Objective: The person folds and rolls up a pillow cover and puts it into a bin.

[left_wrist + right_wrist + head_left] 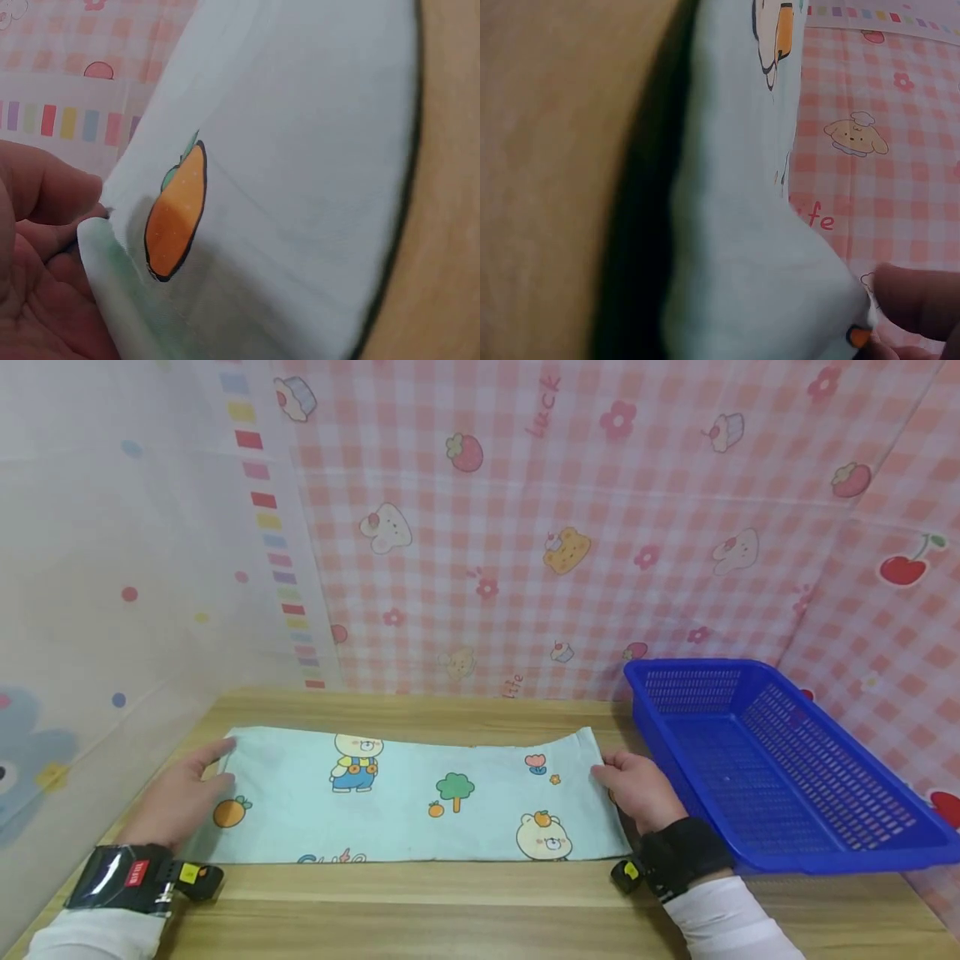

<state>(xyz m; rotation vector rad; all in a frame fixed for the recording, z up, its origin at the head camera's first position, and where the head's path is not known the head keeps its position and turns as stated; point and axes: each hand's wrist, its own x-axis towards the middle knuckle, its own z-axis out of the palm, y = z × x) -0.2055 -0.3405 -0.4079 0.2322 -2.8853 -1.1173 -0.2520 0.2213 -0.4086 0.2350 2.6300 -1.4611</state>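
Note:
A pale mint cloth [480, 827] with printed bears, oranges, a tree and a flower stretches in a long, folded-looking strip across the table. Its left end is pinched by my left hand [176, 797], whose thumb and finger meet at the hem in the left wrist view. At the other end, my right hand [641, 789] pinches the right edge, and the upper right corner peaks upward. The cloth [742, 247] bends toward the right thumb [919, 300] in the right wrist view. Most of the right fingers are hidden behind the fabric.
A blue plastic basket [678, 785] with slotted sides stands close by the right hand and wrist. Behind the wooden table [420, 902] hangs a pink checked curtain [510, 635]. A whitish printed sheet [172, 568] borders the left side.

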